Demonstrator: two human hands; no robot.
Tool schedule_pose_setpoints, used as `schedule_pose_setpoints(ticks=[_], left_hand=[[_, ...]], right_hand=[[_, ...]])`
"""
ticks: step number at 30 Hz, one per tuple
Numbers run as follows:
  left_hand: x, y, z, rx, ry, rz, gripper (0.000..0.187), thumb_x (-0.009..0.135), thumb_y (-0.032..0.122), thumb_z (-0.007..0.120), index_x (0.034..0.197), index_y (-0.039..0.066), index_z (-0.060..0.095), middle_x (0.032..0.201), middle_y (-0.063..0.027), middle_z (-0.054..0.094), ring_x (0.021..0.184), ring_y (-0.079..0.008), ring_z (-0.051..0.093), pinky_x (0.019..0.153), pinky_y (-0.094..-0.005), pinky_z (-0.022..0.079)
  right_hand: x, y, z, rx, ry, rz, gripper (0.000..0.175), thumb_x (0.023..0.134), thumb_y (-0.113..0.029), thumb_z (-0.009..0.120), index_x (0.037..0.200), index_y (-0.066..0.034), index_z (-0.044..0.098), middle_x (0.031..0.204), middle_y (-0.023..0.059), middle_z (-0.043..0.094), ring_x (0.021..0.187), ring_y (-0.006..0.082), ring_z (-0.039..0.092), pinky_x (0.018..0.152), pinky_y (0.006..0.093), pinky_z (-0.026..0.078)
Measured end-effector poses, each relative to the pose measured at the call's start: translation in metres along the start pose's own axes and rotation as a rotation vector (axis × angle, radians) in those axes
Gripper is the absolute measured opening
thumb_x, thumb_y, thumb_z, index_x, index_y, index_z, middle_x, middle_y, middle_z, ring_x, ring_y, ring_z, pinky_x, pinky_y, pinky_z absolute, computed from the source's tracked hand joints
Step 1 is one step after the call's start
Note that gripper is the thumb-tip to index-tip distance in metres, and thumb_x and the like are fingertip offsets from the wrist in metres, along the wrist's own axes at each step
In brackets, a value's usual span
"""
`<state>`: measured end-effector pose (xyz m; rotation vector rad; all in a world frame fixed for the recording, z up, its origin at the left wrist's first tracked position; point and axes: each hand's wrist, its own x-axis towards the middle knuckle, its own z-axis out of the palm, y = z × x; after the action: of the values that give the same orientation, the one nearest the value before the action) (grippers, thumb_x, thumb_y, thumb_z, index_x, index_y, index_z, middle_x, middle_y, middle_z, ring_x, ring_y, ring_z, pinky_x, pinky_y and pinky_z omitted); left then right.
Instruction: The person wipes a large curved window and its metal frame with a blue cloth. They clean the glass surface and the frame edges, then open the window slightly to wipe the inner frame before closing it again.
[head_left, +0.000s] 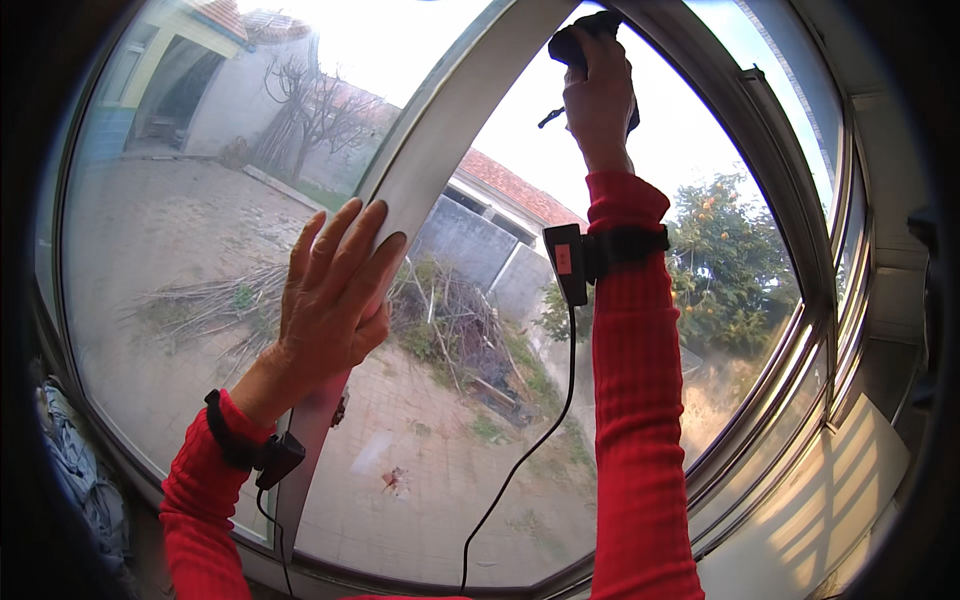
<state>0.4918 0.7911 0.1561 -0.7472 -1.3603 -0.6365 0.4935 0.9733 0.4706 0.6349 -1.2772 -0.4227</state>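
Note:
My right hand (600, 97) is raised high, wrapped around a dark bundle that looks like a black cloth (568, 46). The bundle is near the top of the right window pane (517, 135), and a thin dark end sticks out to the left below it. Whether it touches the glass I cannot tell. My left hand (330, 292) rests on the light metal upright (442, 127) of the window frame, fingers spread and holding nothing. Both forearms are in red ribbed sleeves.
Black straps carry a small box on each wrist, the right one (566, 259) and the left one (281, 459), with hanging cables (559, 420). Crumpled fabric (82, 472) lies low at left. A sunlit pale surface (817, 495) is at right. Beyond the glass are branches (457, 322) and a fruit tree (727, 262).

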Motion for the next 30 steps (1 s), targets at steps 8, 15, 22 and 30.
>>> schedule_pose_setpoints(ticks=[8,15,22,30], left_hand=[[-0.005,0.003,0.0,0.034,0.037,0.044,0.063,0.075,0.003,0.062,0.136,0.005,0.051,0.15,-0.0198,0.04,0.14,-0.0362,0.038,0.117,-0.0516,0.021],[-0.038,0.007,-0.013,0.052,-0.109,0.013,0.064,0.079,0.004,0.064,0.141,0.011,0.048,0.154,-0.0131,0.037,0.142,-0.0321,0.035,0.119,-0.0503,0.021],[-0.123,0.053,-0.072,-0.262,-0.371,-0.009,0.041,0.079,0.002,0.059,0.119,-0.001,0.063,0.138,-0.0218,0.053,0.13,-0.0375,0.05,0.11,-0.0506,0.037],[-0.232,0.137,-0.077,-0.859,-0.91,-0.393,0.027,0.084,-0.001,0.062,0.111,-0.002,0.065,0.109,-0.0176,0.066,0.1,-0.0288,0.066,0.086,-0.0382,0.053]], right_hand=[[-0.198,-0.155,-0.109,0.399,-0.562,-0.106,0.044,0.078,-0.001,0.065,0.121,-0.0107,0.066,0.134,0.0123,0.052,0.127,0.0321,0.049,0.105,0.0461,0.041],[-0.354,-0.225,-0.229,0.498,-0.712,0.111,0.038,0.078,-0.005,0.068,0.113,-0.0168,0.074,0.13,0.0029,0.055,0.121,0.0245,0.051,0.099,0.0401,0.044],[-0.409,-0.275,-0.314,1.368,-0.005,2.103,0.039,0.097,-0.004,0.056,0.136,-0.0073,0.054,0.128,0.0078,0.063,0.113,0.0197,0.061,0.104,0.0359,0.047],[-0.413,-0.314,-0.351,1.608,0.321,2.432,0.046,0.103,-0.017,0.049,0.147,-0.0087,0.041,0.149,0.0128,0.045,0.135,0.0268,0.047,0.113,0.0424,0.039]])
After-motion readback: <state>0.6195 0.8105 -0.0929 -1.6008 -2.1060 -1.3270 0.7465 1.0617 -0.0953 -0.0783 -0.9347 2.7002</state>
